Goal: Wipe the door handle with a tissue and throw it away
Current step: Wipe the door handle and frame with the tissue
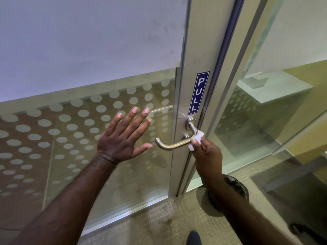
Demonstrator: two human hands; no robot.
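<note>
Blue "PULL" sticker (198, 93) above door handle (174, 145)

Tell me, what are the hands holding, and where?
The right hand pinches a crumpled white tissue in its fingers, pressing it on the door handle near the bend. The left hand holds nothing, spread open.

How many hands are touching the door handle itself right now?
1. The right hand presses a white tissue against the lever door handle near its pivot. The left hand lies flat and open on the dotted glass door, beside the handle's free end.
</note>
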